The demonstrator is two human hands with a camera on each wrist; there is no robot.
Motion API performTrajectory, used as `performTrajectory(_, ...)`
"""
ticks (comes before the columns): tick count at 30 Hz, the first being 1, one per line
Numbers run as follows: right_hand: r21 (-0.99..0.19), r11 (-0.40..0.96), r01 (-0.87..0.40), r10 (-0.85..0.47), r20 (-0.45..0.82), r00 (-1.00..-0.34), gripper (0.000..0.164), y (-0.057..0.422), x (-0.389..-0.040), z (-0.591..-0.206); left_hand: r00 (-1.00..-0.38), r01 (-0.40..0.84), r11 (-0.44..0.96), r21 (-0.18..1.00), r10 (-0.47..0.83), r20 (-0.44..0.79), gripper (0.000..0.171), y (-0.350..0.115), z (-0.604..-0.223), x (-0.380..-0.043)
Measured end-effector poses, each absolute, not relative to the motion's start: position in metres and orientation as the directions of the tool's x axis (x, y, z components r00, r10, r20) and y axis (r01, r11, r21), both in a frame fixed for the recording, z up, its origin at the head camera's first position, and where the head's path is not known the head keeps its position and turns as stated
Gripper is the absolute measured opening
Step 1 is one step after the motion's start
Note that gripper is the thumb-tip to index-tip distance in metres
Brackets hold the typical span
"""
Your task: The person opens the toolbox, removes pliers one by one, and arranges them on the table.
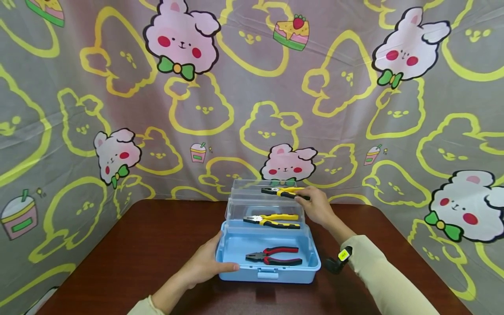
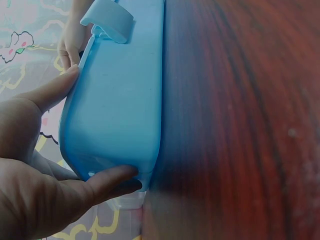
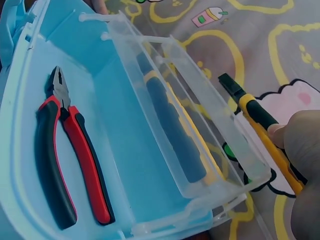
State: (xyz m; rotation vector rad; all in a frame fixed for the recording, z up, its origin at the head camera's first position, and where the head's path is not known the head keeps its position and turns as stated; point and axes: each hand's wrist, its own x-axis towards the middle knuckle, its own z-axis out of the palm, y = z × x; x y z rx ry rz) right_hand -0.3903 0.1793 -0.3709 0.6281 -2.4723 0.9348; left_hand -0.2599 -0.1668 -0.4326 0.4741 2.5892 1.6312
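Observation:
A light-blue toolbox (image 1: pixel 291 276) stands open, with two clear trays (image 1: pixel 236 205) raised behind its base. My left hand (image 1: pixel 202 264) grips its left front corner, thumb over the front rim and fingers against the side wall. My right hand (image 1: pixel 316 205) holds yellow-and-black pliers (image 1: pixel 277 192) by the handles at the upper tray; the right wrist view shows them beyond that tray's edge. A second yellow-and-black pair of pliers (image 1: pixel 256 219) lies in the lower tray. Red-and-black pliers (image 3: pixel 87 170) lie in the base, handles spread to the right.
The toolbox rests on a dark reddish-brown table (image 1: pixel 169 232). A grey curtain (image 1: pixel 244 92) with rabbit prints hangs behind and along both sides. The latch (image 1: pixel 267 274) is on the toolbox's front wall. A black strap with a yellow tag (image 1: pixel 344 253) sits on the right wrist.

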Motion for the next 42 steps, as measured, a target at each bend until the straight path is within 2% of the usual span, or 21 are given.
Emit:
performTrajectory(11, -0.560, 0.677, -0.477, -0.122, 0.553, -0.824, 0.024, 0.209, -0.389, -0.374, -0.953, 0.232, 0.407, 0.883, 0.275, 0.123, 0.115, -0.167, -0.432, -0.259)
performTrajectory(25, -0.531, 0.753, -0.388, 0.021, 0.609, -0.793, 0.024, 0.256, -0.383, -0.390, -0.954, 0.229, 0.414, 0.881, 0.276, 0.118, 0.117, -0.167, -0.432, -0.260)
performTrajectory(33, -0.522, 0.770, -0.366, 0.060, 0.631, -0.773, 0.023, 0.275, -0.384, -0.400, -0.955, 0.234, 0.421, 0.876, 0.269, 0.126, 0.117, -0.168, -0.432, -0.259)
performTrajectory(42, -0.516, 0.803, -0.298, 0.095, 0.604, -0.791, 0.025, 0.298, -0.382, -0.424, -0.953, 0.234, 0.414, 0.880, 0.277, 0.123, 0.116, -0.167, -0.432, -0.259)
